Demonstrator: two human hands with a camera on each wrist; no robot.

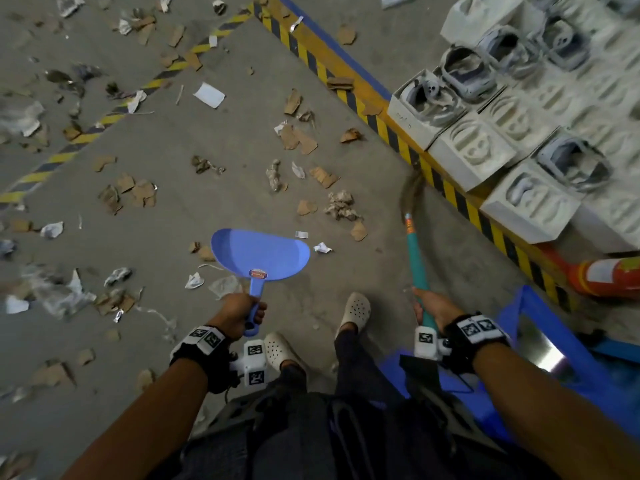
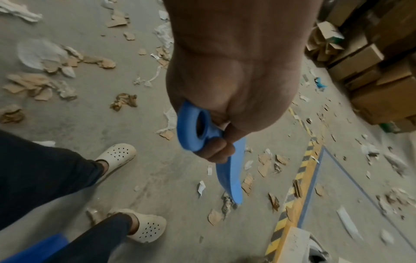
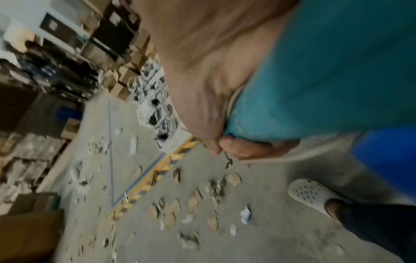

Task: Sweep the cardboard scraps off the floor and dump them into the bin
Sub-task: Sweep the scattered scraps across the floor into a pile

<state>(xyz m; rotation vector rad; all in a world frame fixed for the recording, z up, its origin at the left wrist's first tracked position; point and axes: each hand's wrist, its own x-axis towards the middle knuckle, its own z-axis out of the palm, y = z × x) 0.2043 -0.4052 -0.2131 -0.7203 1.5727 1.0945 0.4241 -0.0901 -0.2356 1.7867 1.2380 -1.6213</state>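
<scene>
My left hand (image 1: pixel 242 315) grips the handle of a blue dustpan (image 1: pixel 259 252), held above the floor with its pan empty; in the left wrist view the dustpan handle (image 2: pixel 195 131) shows in my fist (image 2: pixel 225 106). My right hand (image 1: pixel 431 308) holds the teal handle of a broom (image 1: pixel 417 258), whose blurred bristles (image 1: pixel 412 188) reach the striped floor line. The right wrist view shows that teal broom handle (image 3: pixel 326 71) in my right hand (image 3: pixel 202 97). Brown cardboard scraps (image 1: pixel 298 140) and crumpled paper (image 1: pixel 341 206) lie scattered over the grey floor. A blue bin (image 1: pixel 540 344) stands at my right.
Stacked white moulded trays (image 1: pixel 519 133) with grey parts sit beyond the yellow-black floor tape (image 1: pixel 391 129). An orange cone (image 1: pixel 602 275) lies near the bin. Cardboard boxes (image 2: pixel 371 71) are piled by the wall. My feet in white clogs (image 1: pixel 356 310) stand between the hands.
</scene>
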